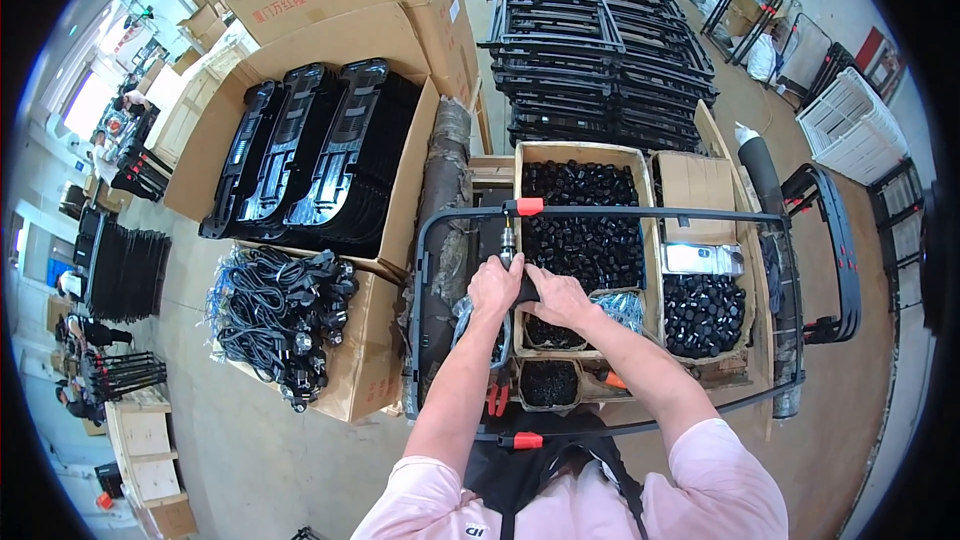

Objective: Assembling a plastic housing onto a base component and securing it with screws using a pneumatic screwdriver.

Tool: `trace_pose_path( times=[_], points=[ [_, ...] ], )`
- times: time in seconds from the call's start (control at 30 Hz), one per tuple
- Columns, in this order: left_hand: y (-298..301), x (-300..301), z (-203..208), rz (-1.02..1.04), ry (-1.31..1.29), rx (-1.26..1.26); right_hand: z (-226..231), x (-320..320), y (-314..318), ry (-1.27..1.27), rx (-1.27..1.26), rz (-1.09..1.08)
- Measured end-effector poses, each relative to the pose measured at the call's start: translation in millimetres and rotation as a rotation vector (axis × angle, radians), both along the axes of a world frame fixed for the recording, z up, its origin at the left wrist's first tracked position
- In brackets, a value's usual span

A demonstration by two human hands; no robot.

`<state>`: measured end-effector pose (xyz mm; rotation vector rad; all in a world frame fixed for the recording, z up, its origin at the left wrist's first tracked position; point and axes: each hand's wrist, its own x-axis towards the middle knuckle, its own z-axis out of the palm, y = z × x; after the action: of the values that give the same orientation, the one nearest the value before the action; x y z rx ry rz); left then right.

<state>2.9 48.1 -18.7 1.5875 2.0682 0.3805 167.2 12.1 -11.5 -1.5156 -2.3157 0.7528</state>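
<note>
A black rectangular frame [650, 211] with rounded corners lies across the bench in front of me. It carries a red clip [529, 206] on its far bar and another red clip [527, 440] on its near bar. My left hand [493, 286] is closed around the front of a power drill [508, 241], just behind its metal chuck. Wrapped on the drill's dark body is my right hand [562, 298]. The bit points away from me and meets the far bar beside the red clip. Most of the drill's body is hidden under my hands.
Bins of small black plastic parts [580, 185] and black caps [704, 315] stand inside the frame. A carton of black panels [335, 145] is at the left, with bundled power cords [285, 310] nearer. Stacked black frames [600, 50] rise beyond. A padded roll [440, 170] supports the frame's left side.
</note>
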Motion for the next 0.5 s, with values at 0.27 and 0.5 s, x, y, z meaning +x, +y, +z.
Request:
trace_pose_path(
  times=[0.27, 0.5],
  points=[
    [-3.6, 0.5, 5.4, -0.027, 0.001, -0.051, -0.5, -10.3, -10.5, 0.109, 0.054, -0.061],
    [-10.5, -0.8, 3.0, -0.011, 0.013, -0.034, 3.5, -12.8, -17.9, 0.101, 0.032, -0.052]
  ],
)
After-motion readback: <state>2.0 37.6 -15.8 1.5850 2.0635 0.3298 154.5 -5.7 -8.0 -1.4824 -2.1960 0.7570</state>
